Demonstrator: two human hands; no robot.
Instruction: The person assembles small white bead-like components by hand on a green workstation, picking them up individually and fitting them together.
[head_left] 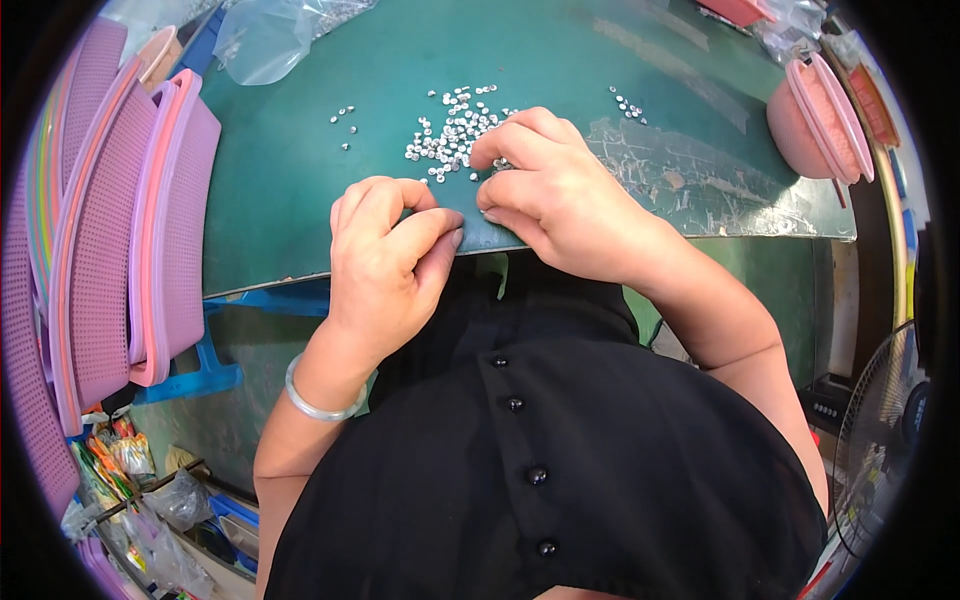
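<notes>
A loose pile of small, shiny silver pieces, like rhinestones (455, 138), lies on the green table (560, 50) by its near edge. My left hand (385, 255) is at that edge, with thumb and index finger pinched together; anything between the tips is too small to make out. Just to its right, my right hand (565, 195) reaches over the pile's right side. Its fingers are curled and the thumb is close to the index finger. A tiny bright spot shows at those tips, but I cannot tell what it is. The two hands' fingertips are near each other, apart.
Stacked purple and pink perforated baskets (178, 220) stand at the left. A few stray pieces (627, 104) lie right of the pile. A pink round container (815, 120) is at the table's right end. Clear plastic bags (262, 40) lie at the back left. A fan (880, 430) stands lower right.
</notes>
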